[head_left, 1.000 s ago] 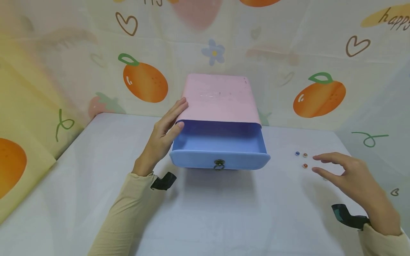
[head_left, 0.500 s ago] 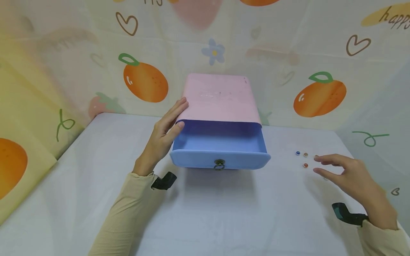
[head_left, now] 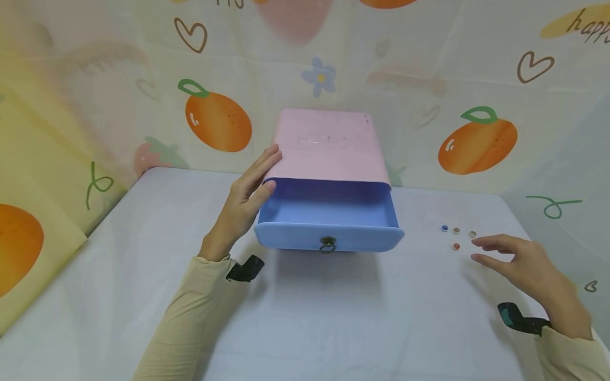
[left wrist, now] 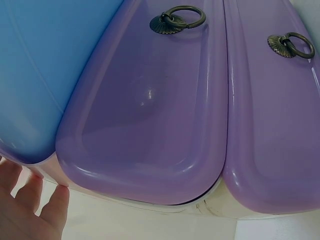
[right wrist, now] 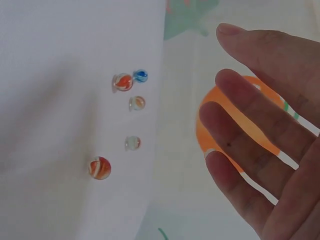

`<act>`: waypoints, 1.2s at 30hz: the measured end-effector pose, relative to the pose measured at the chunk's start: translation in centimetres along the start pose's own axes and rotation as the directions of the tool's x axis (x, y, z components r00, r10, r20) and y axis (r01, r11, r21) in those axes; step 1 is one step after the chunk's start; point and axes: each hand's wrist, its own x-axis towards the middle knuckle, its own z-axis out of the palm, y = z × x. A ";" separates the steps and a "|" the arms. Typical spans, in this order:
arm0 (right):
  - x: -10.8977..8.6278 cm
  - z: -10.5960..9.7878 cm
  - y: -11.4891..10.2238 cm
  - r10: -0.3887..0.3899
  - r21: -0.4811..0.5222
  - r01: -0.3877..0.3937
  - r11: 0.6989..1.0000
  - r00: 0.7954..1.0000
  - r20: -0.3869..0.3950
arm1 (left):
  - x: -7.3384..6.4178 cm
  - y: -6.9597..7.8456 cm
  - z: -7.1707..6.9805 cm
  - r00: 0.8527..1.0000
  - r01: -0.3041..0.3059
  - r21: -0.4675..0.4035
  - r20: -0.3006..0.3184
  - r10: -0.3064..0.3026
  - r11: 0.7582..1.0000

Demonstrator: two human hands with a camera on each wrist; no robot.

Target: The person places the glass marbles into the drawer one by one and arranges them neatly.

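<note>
A small cabinet with a pink top (head_left: 329, 145) stands on the table, its blue drawer (head_left: 329, 237) pulled out. No object is visible in the drawer. My left hand (head_left: 242, 201) rests against the cabinet's left side, fingers extended. Purple drawer fronts (left wrist: 145, 100) show shut below the blue one in the left wrist view. Right of the cabinet my right hand (head_left: 529, 264) hovers above the table, thumb and fingers apart, holding nothing. Near its fingertips lie several glass marbles, among them a blue marble (right wrist: 140, 76), a red-orange marble (right wrist: 123, 82) and an orange-and-white marble (right wrist: 100, 168).
White cloth covers the table (head_left: 329, 328). A fruit-print curtain (head_left: 405, 79) hangs close behind the cabinet and along both sides. The blue drawer has a metal ring pull (head_left: 328, 245) and sticks out over the table.
My right hand has drifted slightly right and down, and a pale marble by its fingertips has come into view. The left hand stays against the cabinet; the drawer remains pulled out.
</note>
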 end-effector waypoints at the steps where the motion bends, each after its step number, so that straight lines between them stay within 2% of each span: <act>1: 0.0 0.1 0.1 0.004 0.001 -0.004 1.000 1.000 0.003 | 0.0 0.0 0.0 1.000 0.001 0.000 0.000 -0.001 1.000; 16: -0.1 0.7 1.8 0.072 -0.015 -0.071 0.997 0.994 0.080 | 0.0 0.0 -0.1 1.000 0.011 0.008 0.002 -0.011 1.000; 30: -0.3 1.2 2.7 0.142 -0.027 -0.139 0.990 0.973 0.183 | -0.1 0.0 0.0 1.000 0.008 0.008 0.002 -0.008 1.000; 36: -0.2 1.6 3.1 0.148 -0.045 -0.142 0.989 0.967 0.206 | -0.1 0.0 0.0 1.000 0.009 0.009 0.000 -0.009 1.000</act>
